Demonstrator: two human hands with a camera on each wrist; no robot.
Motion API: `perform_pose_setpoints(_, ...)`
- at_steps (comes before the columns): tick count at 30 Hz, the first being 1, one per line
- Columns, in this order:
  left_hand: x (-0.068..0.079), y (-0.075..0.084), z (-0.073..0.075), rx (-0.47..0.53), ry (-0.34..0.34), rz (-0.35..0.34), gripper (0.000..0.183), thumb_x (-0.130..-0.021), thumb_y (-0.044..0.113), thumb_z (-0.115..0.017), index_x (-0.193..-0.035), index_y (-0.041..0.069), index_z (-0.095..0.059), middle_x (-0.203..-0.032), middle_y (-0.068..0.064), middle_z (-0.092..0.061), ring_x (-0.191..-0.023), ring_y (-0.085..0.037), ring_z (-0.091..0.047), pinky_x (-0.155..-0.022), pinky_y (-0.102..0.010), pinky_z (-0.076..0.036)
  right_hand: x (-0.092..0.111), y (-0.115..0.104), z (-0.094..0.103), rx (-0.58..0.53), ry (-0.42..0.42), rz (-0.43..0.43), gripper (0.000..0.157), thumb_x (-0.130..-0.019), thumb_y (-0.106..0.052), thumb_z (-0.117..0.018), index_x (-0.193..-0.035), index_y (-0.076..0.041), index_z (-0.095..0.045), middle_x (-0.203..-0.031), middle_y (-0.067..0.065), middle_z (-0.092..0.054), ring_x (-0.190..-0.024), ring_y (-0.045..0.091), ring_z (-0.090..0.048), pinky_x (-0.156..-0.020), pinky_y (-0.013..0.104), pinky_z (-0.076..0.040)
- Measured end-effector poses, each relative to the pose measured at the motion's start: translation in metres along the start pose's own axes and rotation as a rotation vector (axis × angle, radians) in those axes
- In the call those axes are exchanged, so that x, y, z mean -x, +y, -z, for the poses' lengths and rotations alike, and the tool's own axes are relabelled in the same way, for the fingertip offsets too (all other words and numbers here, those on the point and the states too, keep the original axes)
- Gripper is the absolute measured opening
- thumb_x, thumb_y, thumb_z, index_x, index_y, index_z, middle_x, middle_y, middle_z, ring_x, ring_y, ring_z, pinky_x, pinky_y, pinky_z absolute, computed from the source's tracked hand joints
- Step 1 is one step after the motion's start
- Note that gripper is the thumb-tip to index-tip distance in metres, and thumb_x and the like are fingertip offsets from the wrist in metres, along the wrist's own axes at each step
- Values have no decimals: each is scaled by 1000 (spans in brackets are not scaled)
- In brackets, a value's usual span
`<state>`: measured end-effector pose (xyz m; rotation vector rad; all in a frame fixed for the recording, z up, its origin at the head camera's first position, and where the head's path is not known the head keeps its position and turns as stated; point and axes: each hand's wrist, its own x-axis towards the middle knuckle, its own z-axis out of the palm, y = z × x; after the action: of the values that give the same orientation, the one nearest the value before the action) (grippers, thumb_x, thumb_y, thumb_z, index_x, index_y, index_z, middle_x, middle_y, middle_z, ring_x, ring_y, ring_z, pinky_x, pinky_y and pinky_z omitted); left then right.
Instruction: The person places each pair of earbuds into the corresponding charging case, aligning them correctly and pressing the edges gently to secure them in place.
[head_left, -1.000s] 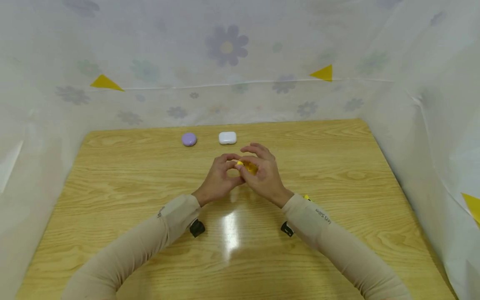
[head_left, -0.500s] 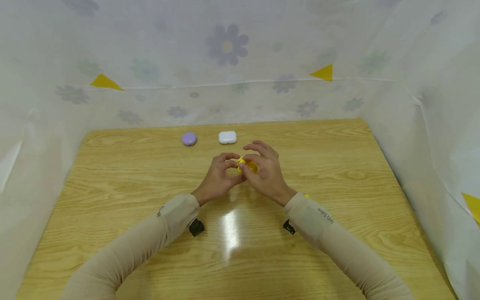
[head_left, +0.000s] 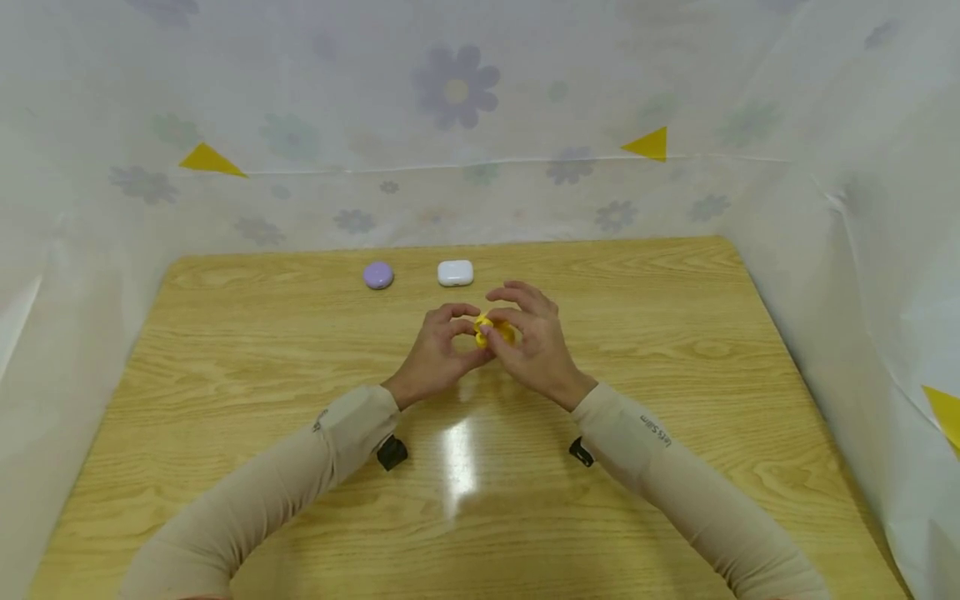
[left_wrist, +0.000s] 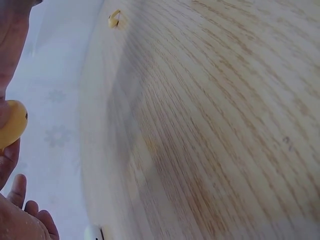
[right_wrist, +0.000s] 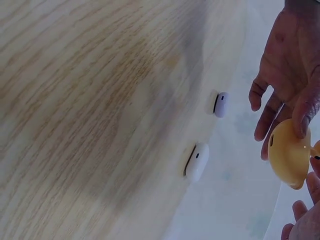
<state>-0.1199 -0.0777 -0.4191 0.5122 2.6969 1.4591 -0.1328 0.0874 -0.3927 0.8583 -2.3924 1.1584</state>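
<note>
My left hand [head_left: 435, 350] holds a smooth yellow earbud case [right_wrist: 289, 156], its thumb pressed on the shell in the right wrist view. From the other side my right hand [head_left: 532, 342] pinches a small yellow earbud [right_wrist: 316, 149] with a dark spot, right at the case. Both hands meet above the middle of the table, fingertips nearly together, and the fingers hide much of the case. A second yellow earbud [left_wrist: 114, 20] lies on the wood in the left wrist view; in the head view the right sleeve covers that spot.
Near the far edge of the wooden table [head_left: 300, 317] lie a round purple case [head_left: 378, 275] and a white earbud case [head_left: 455, 273]. Flower-patterned curtains [head_left: 457, 100] with yellow triangles [head_left: 647, 144] stand behind and at both sides.
My right hand has shifted slightly right and up, and more yellow shows between the fingertips. The right sleeve now covers the earbud on the table. The left hand has hardly moved.
</note>
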Motion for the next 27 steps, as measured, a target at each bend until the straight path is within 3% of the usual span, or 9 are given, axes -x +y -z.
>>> perform_pose_setpoints(11, 1, 2, 2, -11, 3, 2, 22, -77, 32, -68, -86, 12, -68, -122, -4, -48, -119, -27, -35, -99, -49, -29, 2, -1, -5, -19, 24, 26, 10, -77, -12, -65, -79, -2, -68, -107, 11, -62, -117, 28, -47, -100, 54, -28)
perform_pose_setpoints(27, 0, 4, 3, -27, 11, 5, 23, -75, 30, -70, -85, 9, -67, -123, -5, -49, -119, -27, -34, -99, -49, -29, -3, 3, 7, -11, 11, 27, 12, -78, -11, -64, -82, -1, -68, -108, 11, -62, -117, 27, -48, -99, 52, -31)
